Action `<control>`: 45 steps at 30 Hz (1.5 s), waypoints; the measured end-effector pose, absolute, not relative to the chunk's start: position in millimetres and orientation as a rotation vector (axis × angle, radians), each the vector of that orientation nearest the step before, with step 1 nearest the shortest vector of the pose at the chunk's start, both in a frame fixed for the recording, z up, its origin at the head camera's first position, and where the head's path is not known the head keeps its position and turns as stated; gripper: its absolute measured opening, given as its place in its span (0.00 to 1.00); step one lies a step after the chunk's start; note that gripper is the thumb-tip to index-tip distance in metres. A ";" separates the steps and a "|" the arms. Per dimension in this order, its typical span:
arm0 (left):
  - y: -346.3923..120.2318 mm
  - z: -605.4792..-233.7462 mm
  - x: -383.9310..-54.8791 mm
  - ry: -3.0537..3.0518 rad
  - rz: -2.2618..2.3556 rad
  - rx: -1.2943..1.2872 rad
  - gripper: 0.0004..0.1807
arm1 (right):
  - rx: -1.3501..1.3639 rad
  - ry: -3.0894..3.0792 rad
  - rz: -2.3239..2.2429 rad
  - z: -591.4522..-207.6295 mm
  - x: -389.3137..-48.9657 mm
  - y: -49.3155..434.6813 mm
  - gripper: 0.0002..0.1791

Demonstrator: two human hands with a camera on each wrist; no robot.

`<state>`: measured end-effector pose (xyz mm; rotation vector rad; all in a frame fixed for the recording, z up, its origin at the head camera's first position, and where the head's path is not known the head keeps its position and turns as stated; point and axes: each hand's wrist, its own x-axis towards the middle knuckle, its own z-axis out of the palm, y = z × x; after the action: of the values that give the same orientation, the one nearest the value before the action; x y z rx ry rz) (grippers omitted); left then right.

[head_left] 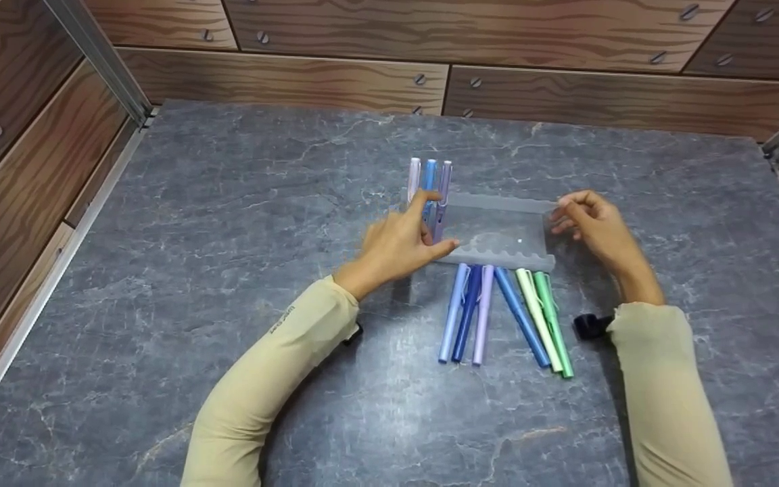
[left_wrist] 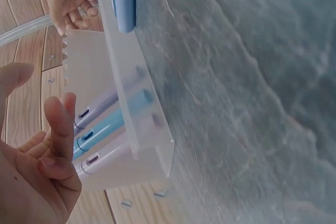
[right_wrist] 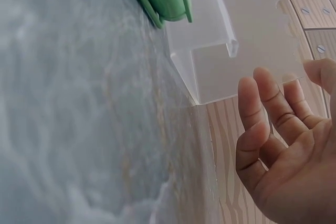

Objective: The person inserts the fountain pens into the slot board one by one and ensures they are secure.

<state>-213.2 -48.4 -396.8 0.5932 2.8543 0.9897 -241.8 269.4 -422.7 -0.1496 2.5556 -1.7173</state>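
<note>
A translucent pen stand [head_left: 498, 226] with notched edges sits mid-table. At its left end lean three capped pens: a pale lilac pen [head_left: 414, 173], a blue pen [head_left: 430, 174] and a purple pen [head_left: 446, 177]. My left hand [head_left: 396, 243] hovers over these pens, thumb stretched out and fingers loosely bent, holding nothing. In the left wrist view the caps of the lilac, blue [left_wrist: 107, 124] and purple pens rest behind the stand's front lip. My right hand [head_left: 596, 220] is at the stand's far right corner, fingertips right at the edge, fingers relaxed.
In front of the stand lie a light blue pen [head_left: 453, 318], a dark blue pen [head_left: 467, 318], a lilac pen [head_left: 483, 318], a blue pen [head_left: 522, 318], a pale green pen [head_left: 539, 321] and a green pen [head_left: 556, 328]. Wood-patterned panels [head_left: 335, 81] border the grey marbled table [head_left: 261, 189].
</note>
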 end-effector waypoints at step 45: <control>-25.1 -413.6 -190.3 2.629 0.674 0.691 0.41 | -0.129 2.528 -1.751 -427.8 -247.1 271.5 0.04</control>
<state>-190.3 -25.1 -413.6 0.6915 2.6290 0.6743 -247.1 271.5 -427.8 -0.1294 2.5276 -1.7515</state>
